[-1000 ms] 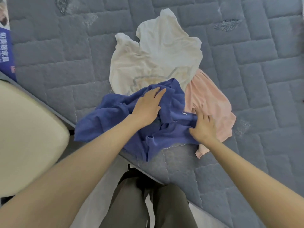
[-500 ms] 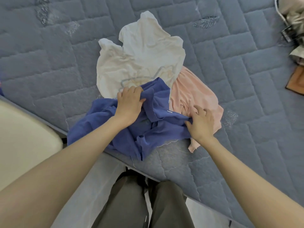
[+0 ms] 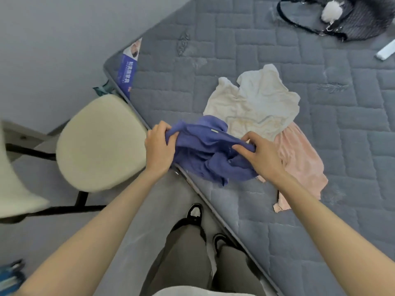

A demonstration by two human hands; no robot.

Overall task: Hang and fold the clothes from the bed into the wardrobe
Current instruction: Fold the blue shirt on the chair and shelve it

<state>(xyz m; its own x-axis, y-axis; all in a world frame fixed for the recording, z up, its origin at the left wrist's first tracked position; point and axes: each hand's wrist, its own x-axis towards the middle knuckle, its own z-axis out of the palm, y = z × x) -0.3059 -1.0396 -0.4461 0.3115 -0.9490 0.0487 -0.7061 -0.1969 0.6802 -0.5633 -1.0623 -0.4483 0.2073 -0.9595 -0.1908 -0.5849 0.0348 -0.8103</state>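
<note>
A crumpled blue garment (image 3: 205, 152) hangs bunched over the near edge of the grey quilted bed (image 3: 299, 221). My left hand (image 3: 159, 146) grips its left end with curled fingers. My right hand (image 3: 259, 155) pinches its right side between thumb and fingers. Behind it a cream top (image 3: 256, 101) lies spread flat on the bed. A pink garment (image 3: 301, 161) lies to the right, partly under my right wrist. No wardrobe is in view.
A cream padded chair (image 3: 100, 142) on a black frame stands close to the bed's edge on my left. A black bag (image 3: 350, 20) and a white strip (image 3: 385, 51) lie at the bed's far right. My legs and shoes (image 3: 195, 214) stand against the bed.
Both hands have closed on the blue garment and gathered it up from flat into a bunch at the bed's edge. The view has swung left, bringing the chair and floor into sight.
</note>
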